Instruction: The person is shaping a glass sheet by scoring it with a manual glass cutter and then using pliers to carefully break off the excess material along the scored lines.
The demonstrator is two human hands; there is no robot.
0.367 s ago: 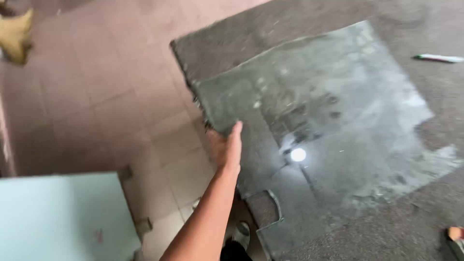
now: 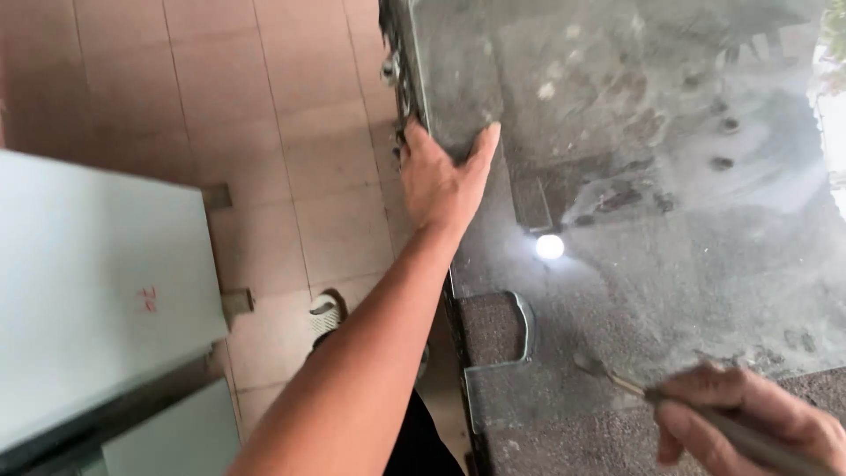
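here the left hand (image 2: 445,176) lies flat and spread on the near left edge of a large glass sheet (image 2: 634,132), fingers apart, palm pressed to the smooth pane and clamped on nothing. the glass is clear and glossy, streaked with dusty smears, and carries a small bright round reflection (image 2: 549,247); a rounded rectangular notch (image 2: 493,328) is cut into its left edge, nearer than the hand. the pane rests on a dark, coarse, felt-like worktop (image 2: 564,441), whose grainy texture shows through the notch and along the near side. at the near right, the right hand (image 2: 749,427) is closed around a thin metal tool (image 2: 634,388), a slim grey rod whose small tip touches the glass close to its near edge. left of the worktop, the floor (image 2: 264,132) is pale reddish square tile with thin grout lines, and a shoe (image 2: 326,316) shows on it. a flat pale panel (image 2: 97,282) with a smooth matte face fills the near left.
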